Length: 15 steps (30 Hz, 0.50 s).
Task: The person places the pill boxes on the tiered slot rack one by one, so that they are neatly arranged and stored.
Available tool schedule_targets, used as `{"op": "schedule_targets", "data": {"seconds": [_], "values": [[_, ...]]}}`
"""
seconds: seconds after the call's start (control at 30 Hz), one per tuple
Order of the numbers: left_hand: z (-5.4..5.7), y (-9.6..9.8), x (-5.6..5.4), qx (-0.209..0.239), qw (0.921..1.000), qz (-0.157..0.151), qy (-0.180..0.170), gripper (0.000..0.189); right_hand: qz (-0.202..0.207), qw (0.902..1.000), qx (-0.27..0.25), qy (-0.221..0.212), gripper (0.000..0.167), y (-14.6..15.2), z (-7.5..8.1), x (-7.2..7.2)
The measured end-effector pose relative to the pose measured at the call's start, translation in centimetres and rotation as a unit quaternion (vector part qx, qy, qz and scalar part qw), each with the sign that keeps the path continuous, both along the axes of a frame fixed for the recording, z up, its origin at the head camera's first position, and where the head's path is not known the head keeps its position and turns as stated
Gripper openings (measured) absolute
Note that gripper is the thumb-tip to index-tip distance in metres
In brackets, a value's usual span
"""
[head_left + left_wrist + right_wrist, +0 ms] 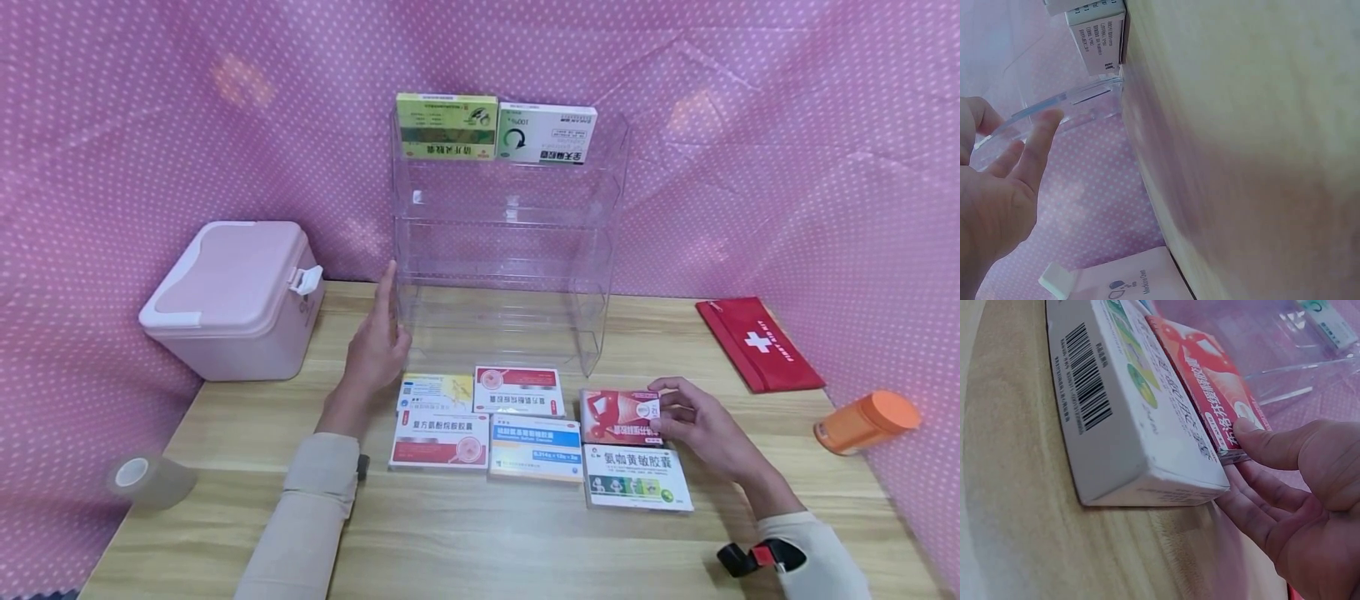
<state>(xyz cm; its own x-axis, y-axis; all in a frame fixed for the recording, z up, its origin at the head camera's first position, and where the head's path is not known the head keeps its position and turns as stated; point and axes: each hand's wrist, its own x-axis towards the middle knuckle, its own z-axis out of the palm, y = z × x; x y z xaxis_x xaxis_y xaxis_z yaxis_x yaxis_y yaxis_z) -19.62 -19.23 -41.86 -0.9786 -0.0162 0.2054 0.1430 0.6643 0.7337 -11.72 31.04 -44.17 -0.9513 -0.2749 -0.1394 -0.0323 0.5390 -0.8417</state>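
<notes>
"Well, what are you busy with?"

"Getting hold of the red box, I'd say. It lies on the table at my four o'clock, and my right hand pinches its three o'clock end, thumb on top."

"And the other one?"

"My left hand is unclenched, fingers fairly straight against the nine o'clock side of the clear rack, which stands at twelve with a green box and a pale box on its top tier."

"What would the next move need?"

"Probably a firm pinch and a lift clear of the white box, just beside it at six o'clock."

"And around you?"

"Wood grain underneath, a dotted pink curtain from nine round to three. A pink case sits at nine, a tape roll at eight, a red pouch at three, an orange bottle just past it."
</notes>
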Motion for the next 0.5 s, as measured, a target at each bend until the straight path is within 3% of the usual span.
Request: {"op": "schedule_targets", "data": {"seconds": [0.5], "values": [[0.16, -0.02, 0.05, 0.0, 1.0, 0.003, -0.008, 0.111, -0.001, 0.9994, 0.02, 0.027, 0.051, -0.43, 1.02, -1.02]]}}
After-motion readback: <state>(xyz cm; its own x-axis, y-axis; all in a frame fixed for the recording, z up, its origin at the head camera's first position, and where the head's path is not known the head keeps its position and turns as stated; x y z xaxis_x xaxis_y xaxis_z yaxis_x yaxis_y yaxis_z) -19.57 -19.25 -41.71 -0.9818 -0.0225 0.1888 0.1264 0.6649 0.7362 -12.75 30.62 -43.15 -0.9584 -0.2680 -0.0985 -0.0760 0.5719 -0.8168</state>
